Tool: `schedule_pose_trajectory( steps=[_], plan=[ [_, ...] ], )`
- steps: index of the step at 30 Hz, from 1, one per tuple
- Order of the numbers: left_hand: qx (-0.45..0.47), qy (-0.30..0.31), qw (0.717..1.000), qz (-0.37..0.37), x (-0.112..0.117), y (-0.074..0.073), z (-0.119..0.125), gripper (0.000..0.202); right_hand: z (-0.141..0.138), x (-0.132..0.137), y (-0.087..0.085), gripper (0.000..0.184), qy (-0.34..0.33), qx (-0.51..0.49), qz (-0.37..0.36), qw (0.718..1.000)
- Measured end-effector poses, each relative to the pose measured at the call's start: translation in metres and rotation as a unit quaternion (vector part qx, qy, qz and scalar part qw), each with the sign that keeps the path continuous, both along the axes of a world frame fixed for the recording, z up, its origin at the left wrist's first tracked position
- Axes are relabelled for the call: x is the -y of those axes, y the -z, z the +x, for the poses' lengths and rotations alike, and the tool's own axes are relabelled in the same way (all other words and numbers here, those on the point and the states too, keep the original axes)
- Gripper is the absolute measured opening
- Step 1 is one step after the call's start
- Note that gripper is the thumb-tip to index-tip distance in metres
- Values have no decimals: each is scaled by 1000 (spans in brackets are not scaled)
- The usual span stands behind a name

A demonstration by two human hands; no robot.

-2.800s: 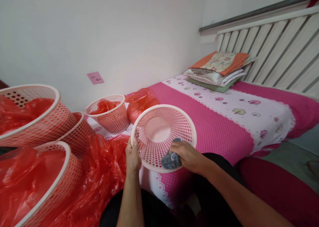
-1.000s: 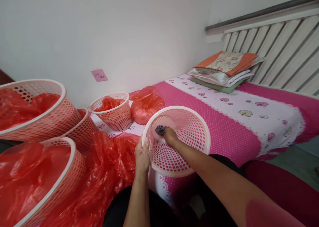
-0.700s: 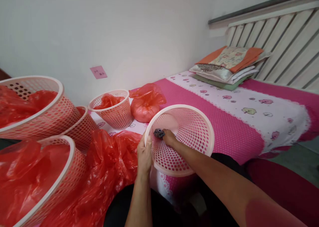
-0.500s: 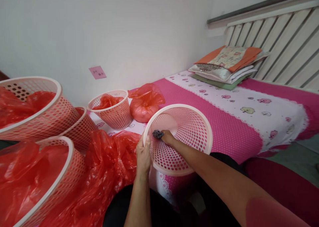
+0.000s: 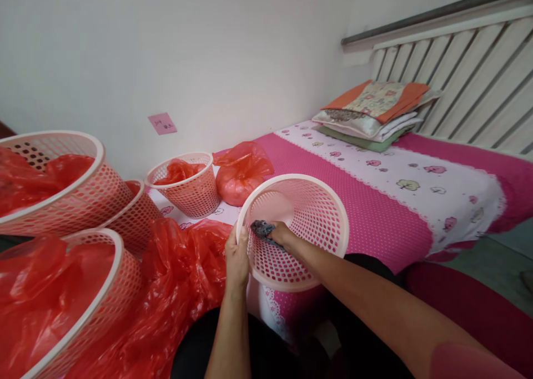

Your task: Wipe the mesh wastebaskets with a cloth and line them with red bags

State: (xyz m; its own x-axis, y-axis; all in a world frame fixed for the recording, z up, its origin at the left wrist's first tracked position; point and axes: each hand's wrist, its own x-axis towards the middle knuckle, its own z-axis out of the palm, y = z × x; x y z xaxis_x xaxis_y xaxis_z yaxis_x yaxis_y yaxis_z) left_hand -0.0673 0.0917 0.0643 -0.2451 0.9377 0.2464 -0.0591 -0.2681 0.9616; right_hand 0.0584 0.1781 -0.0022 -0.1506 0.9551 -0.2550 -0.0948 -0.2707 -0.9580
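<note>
A pale pink plastic basket [image 5: 318, 218] with a lattice wall lies tilted in front of me, its mouth facing me. My left hand [image 5: 237, 254] grips the rim on its left side, thumb over the edge. Inside the basket, my right hand [image 5: 281, 235] is closed on a dark grey cloth [image 5: 262, 229], which lies against the inner left wall. Part of the cloth is hidden by the fingers. Loose red plastic bags [image 5: 187, 268] lie just left of my left wrist.
More pink baskets [image 5: 189, 193] holding red plastic stand at left. A tied red bag [image 5: 241, 173] rests behind the basket. The bed [image 5: 391, 218] has a pink and white cover, with folded bedding [image 5: 375, 112] near the headboard. A pink note [image 5: 162, 124] is on the wall.
My right hand has shifted slightly with the cloth along the basket's inner wall, and more of the cloth shows. The left hand keeps its hold on the rim.
</note>
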Motion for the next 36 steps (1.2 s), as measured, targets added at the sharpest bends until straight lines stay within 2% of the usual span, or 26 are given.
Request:
schedule_pose_trajectory(
  steps=[3,5,15,22,28,33,36],
  plan=[
    [7,0,1000,-2,-1,1,0,60,5,10,-8,10,-2,-9,-10,1000],
    [12,2,1000,-3,-1,1,1,60,7,15,-12,6,2,-18,-6,1000],
    [-3,-13,1000,8,-1,0,0,61,13,36,-30,20,-34,-52,8,998],
    [9,-7,1000,-9,-2,5,-2,64,18,56,-43,10,-44,-73,2,996],
    [29,3,1000,-1,1,-1,0,63,21,70,-46,4,-52,-94,-3,994],
    [24,0,1000,-10,3,-4,0,64,26,83,-44,18,-80,-110,16,991],
    [10,-13,1000,-8,2,-2,-1,65,33,90,-39,17,-108,-92,52,989]
  ],
)
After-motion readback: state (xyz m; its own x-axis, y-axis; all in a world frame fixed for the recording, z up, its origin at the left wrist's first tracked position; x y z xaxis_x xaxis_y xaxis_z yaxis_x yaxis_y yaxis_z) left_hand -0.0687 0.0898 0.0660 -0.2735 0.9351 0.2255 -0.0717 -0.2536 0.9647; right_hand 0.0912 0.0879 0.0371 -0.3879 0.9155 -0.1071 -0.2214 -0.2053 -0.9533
